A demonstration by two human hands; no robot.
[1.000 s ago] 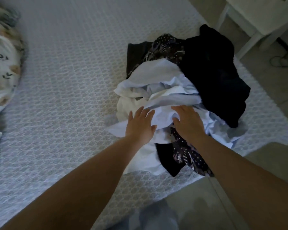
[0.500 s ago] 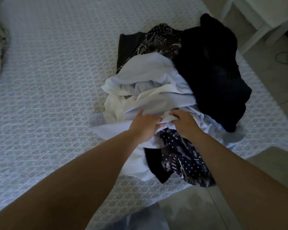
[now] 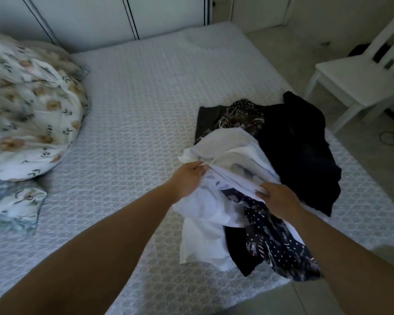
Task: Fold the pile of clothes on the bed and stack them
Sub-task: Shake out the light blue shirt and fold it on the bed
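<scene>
A loose pile of clothes lies on the right part of the bed [image 3: 134,110]. On top is a white garment [image 3: 228,155], crumpled and partly lifted. My left hand [image 3: 188,178] is closed on its left edge, and my right hand [image 3: 280,198] pinches its right edge. A dark dotted patterned garment [image 3: 275,242] hangs below toward the bed's near edge. A black garment [image 3: 298,151] lies to the right, and a dark grey piece [image 3: 207,117] sits at the back of the pile.
A floral duvet or pillow [image 3: 30,110] fills the left side of the bed, with a smaller floral pillow [image 3: 11,203] below it. A white chair [image 3: 359,73] stands on the floor at right. A wardrobe [image 3: 100,14] stands behind the bed.
Both hands went from lying flat on the white garment to gripping it, then moved apart and lifted its edges. The head camera tilted up, showing more of the room.
</scene>
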